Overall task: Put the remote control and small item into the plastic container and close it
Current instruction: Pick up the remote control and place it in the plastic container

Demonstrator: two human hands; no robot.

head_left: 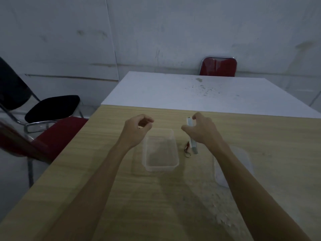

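Observation:
A clear plastic container (160,150) stands open and empty on the wooden table (104,171). Right of it lies a slim white remote control (193,146), partly hidden under my right hand (201,131). My right hand hovers over the remote with fingers spread and curved; whether it touches the remote is unclear. A small reddish item with a key ring (187,150) lies between container and remote. My left hand (137,129) hangs above the container's far left corner, fingers loosely curled, holding nothing. The clear lid (243,157) lies flat at the right, mostly hidden by my right forearm.
A white table (199,91) adjoins the wooden one at the far side. A red chair (218,66) stands behind it. At the left are a black chair (52,106) and a red chair (57,134) close to the table's edge.

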